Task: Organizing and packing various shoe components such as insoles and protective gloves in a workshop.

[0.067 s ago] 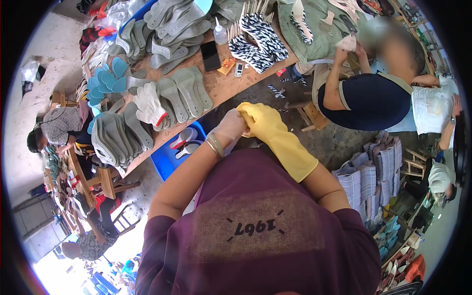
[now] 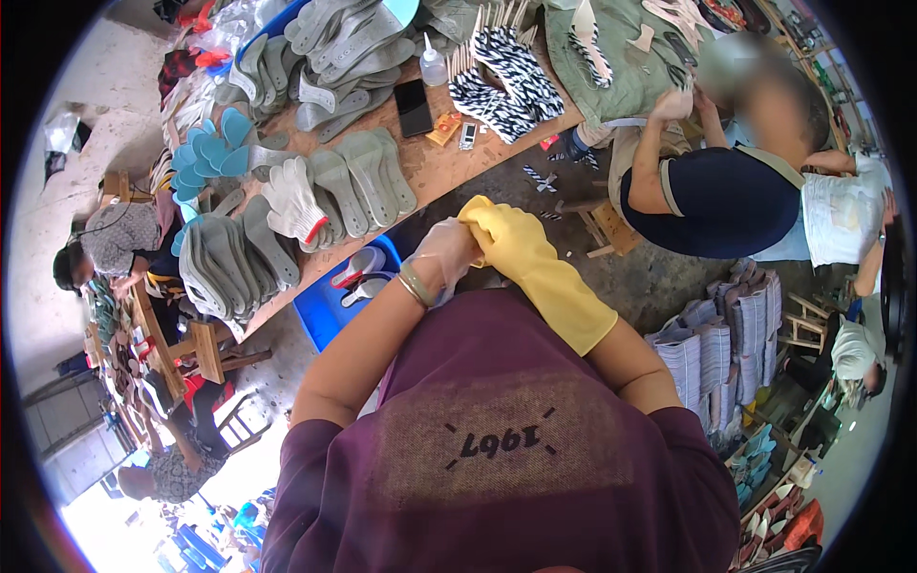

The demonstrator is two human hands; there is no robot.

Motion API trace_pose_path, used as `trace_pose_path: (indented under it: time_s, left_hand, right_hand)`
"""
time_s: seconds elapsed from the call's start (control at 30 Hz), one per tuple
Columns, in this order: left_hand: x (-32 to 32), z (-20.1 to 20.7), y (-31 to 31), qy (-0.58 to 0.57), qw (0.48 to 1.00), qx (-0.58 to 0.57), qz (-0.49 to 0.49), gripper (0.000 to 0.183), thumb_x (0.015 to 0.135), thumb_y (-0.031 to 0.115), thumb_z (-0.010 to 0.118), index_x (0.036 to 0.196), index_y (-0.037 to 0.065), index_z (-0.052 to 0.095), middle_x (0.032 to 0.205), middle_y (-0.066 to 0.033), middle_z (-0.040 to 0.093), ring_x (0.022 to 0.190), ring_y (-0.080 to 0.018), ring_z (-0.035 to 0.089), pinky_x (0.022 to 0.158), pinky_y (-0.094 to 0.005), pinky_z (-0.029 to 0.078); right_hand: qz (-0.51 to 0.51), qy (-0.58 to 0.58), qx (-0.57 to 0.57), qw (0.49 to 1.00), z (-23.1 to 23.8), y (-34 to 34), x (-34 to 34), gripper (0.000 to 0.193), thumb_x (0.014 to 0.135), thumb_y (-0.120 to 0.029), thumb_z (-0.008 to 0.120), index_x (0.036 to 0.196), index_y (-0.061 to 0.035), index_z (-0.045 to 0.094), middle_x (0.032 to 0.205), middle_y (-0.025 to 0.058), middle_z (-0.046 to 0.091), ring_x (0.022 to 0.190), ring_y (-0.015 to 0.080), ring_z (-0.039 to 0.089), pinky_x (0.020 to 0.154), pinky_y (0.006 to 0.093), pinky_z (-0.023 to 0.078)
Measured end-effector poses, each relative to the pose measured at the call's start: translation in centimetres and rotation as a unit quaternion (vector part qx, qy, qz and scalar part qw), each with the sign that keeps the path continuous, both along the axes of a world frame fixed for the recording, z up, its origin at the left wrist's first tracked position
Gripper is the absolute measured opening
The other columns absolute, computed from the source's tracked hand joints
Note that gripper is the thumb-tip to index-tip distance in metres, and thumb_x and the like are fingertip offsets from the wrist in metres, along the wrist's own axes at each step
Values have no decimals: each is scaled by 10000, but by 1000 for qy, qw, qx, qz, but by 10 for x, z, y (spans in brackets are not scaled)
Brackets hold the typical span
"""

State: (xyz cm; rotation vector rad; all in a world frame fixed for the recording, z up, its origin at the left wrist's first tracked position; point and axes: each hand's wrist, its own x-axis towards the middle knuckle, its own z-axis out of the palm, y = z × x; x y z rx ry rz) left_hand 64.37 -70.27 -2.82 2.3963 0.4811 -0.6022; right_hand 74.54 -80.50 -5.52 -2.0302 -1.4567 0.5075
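Observation:
My left hand (image 2: 443, 250), in a thin see-through glove with bangles at the wrist, meets my right hand (image 2: 504, 234) in front of my body. A long yellow rubber glove (image 2: 570, 296) covers the right hand and much of its forearm. The left fingers close against the yellow glove near its fingertips, which partly hide them. The right fingers are curled in; whatever may be inside them is hidden. Just left of the hands stands a blue bin (image 2: 320, 310) holding white-and-red handled items (image 2: 366, 286).
Ahead, a wooden table (image 2: 444, 177) bears stacked grey insoles (image 2: 224, 267), light-blue pieces (image 2: 205, 158), a white knit glove (image 2: 294, 199), a phone (image 2: 414, 108), a squeeze bottle (image 2: 433, 63) and black-and-white patterned pieces (image 2: 501, 86). A co-worker (image 2: 712, 196) sits at right, near bundled stacks (image 2: 712, 339).
My two hands stay together, almost unmoved. The table and its contents sit slightly farther right in the picture. The co-worker's hands have shifted a little.

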Motion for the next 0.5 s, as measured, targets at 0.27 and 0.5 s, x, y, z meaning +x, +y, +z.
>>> trace_pose_path:
  time_s: [0.27, 0.5]
  left_hand:
    - [-24, -160, -16, -425, 732, -418, 331, 242, 882, 225, 566, 1110, 157, 616, 1122, -83, 635, 987, -242, 634, 747, -349, 525]
    - [-15, -101, 2, -361, 477, -642, 479, 240, 831, 200, 624, 1067, 159, 642, 1013, -56, 667, 905, -258, 659, 719, -358, 526]
  right_hand:
    - [110, 0, 150, 983, 16, 12, -22, 230, 817, -90, 587, 1027, -132, 670, 877, 123, 660, 811, 337, 626, 713, 449, 475]
    - [181, 15, 125, 975, 32, 18, -26, 291, 785, -59, 581, 1046, -156, 665, 796, 113, 633, 755, 330, 619, 661, 430, 472]
